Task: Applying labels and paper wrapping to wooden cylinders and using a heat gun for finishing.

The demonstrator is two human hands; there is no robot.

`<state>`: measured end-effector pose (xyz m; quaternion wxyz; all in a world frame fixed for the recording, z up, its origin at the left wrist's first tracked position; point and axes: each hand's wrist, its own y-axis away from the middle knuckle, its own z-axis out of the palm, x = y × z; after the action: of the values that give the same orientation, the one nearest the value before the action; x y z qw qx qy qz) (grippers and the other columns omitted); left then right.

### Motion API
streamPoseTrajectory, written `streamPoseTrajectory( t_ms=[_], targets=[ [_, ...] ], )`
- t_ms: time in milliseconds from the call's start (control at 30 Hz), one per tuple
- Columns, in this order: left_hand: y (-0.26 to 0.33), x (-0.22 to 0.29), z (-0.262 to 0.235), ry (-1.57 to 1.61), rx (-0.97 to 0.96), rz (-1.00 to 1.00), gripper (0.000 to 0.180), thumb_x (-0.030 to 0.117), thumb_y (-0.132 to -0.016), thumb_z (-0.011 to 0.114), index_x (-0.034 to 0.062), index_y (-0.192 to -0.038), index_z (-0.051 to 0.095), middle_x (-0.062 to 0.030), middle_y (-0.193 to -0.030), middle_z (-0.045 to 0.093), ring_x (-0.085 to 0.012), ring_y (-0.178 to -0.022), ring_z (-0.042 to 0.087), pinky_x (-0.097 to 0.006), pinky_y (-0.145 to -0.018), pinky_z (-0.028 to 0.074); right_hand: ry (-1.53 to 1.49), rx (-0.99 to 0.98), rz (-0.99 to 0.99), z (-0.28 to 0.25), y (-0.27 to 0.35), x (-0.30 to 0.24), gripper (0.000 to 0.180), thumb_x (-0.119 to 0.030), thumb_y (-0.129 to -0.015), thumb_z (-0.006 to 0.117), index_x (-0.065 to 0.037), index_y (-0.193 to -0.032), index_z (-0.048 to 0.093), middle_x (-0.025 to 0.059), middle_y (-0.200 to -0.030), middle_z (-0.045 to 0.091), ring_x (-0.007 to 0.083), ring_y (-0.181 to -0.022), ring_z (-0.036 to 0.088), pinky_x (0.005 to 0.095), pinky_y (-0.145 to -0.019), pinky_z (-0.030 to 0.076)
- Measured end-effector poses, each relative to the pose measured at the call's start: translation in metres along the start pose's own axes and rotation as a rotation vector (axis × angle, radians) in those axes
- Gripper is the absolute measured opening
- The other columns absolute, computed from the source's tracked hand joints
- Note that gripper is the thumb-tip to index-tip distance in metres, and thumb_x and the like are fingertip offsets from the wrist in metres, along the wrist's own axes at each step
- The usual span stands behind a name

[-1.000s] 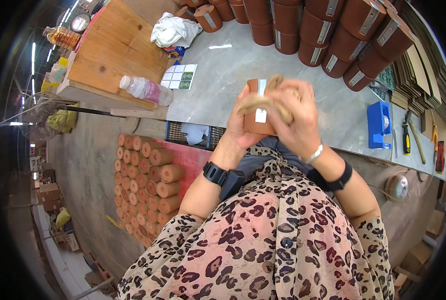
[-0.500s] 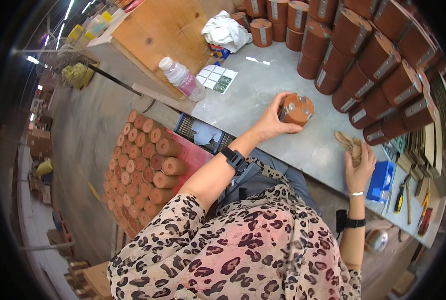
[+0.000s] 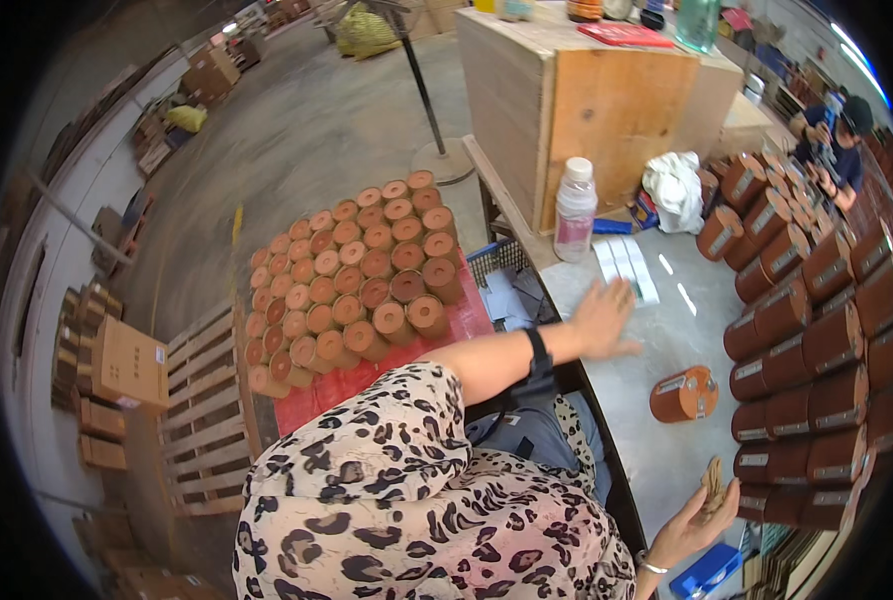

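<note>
My left hand (image 3: 604, 322), empty with its fingers spread, reaches over the grey tabletop (image 3: 656, 445) beside a sheet of white labels (image 3: 623, 262). A reddish-brown cylinder (image 3: 682, 396) with a metal strip along its side rests alone on the table, apart from both hands. At the near right, my right hand (image 3: 688, 525) has its fingers closed round a crumpled tan rag (image 3: 713, 490). A blue plastic box (image 3: 706, 570) lies just below that hand. Behind the label sheet stands a clear bottle with a pink label (image 3: 574, 212).
Stacked brown cylinders (image 3: 796, 390) line the table's right side. Left of me, rows of reddish cylinders (image 3: 366, 262) stand on a red surface (image 3: 331, 395). A wooden box (image 3: 616, 120) and a white cloth (image 3: 674, 192) are at the back. Another person (image 3: 838, 150) works at the far right.
My left hand has let go of the cylinder and moved left, opening its fingers. The cylinder now sits on the table. The view has swung left; my right hand keeps the rag.
</note>
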<state>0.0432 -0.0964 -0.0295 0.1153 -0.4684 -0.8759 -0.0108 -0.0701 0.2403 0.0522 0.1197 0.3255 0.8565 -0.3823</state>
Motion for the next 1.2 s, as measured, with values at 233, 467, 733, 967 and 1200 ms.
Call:
streamPoseTrajectory(
  t_ms=[233, 467, 733, 967, 1200],
  targets=[
    [0.105, 0.017, -0.017, 0.055, 0.035, 0.341, 0.085, 0.052, -0.081, 0.064, -0.0048, -0.141, 0.041, -0.0204, -0.146, 0.041, -0.0329, -0.140, 0.034, -0.058, -0.113, 0.024, -0.185, -0.169, -0.178, 0.021, -0.004, -0.049, 0.034, -0.004, -0.094, 0.058, 0.005, -0.127, 0.056, 0.0194, -0.121, 0.061, 0.0326, -0.115, 0.057, 0.0428, -0.101, 0.041],
    [0.104, 0.005, -0.010, 0.233, 0.281, 0.309, 0.034, 0.012, -0.076, 0.064, 0.0071, -0.109, 0.068, -0.0059, -0.106, 0.062, -0.0260, -0.109, 0.056, -0.049, -0.104, 0.038, -0.552, -0.633, -0.046, 0.050, -0.003, -0.057, 0.035, -0.003, -0.091, 0.060, 0.008, -0.124, 0.054, 0.0207, -0.110, 0.064, 0.0290, -0.094, 0.064, 0.0377, -0.087, 0.050],
    [0.123, 0.062, -0.064, 0.341, 0.713, 0.518, 0.035, 0.009, -0.073, 0.066, 0.0071, -0.109, 0.070, -0.0061, -0.126, 0.063, -0.0307, -0.126, 0.052, -0.054, -0.107, 0.038, -0.944, -0.602, 0.332, 0.055, -0.016, -0.079, 0.018, -0.008, -0.100, 0.053, -0.002, -0.113, 0.042, 0.0075, -0.096, 0.060, 0.0086, -0.082, 0.058, 0.0194, -0.070, 0.047],
    [0.107, 0.077, -0.067, 0.902, 0.623, 0.215, 0.045, -0.004, -0.087, 0.056, 0.0057, -0.131, 0.055, -0.0140, -0.138, 0.050, -0.0329, -0.124, 0.053, -0.040, -0.105, 0.042, -0.956, -0.287, 0.254, 0.050, -0.030, -0.080, 0.009, -0.004, -0.100, 0.052, -0.003, -0.104, 0.044, 0.0024, -0.090, 0.052, 0.0029, -0.072, 0.051, 0.0162, -0.057, 0.040],
    [0.093, 0.066, -0.087, 2.164, -0.313, -0.257, 0.035, 0.032, -0.098, 0.060, 0.0083, -0.123, 0.055, -0.0039, -0.112, 0.059, -0.0123, -0.101, 0.060, -0.029, -0.083, 0.050, -0.927, -0.237, 0.196, 0.062, -0.038, -0.076, 0.008, -0.006, -0.100, 0.053, -0.004, -0.100, 0.045, 0.0000, -0.086, 0.049, 0.0022, -0.068, 0.047, 0.0161, -0.054, 0.038]
  ],
)
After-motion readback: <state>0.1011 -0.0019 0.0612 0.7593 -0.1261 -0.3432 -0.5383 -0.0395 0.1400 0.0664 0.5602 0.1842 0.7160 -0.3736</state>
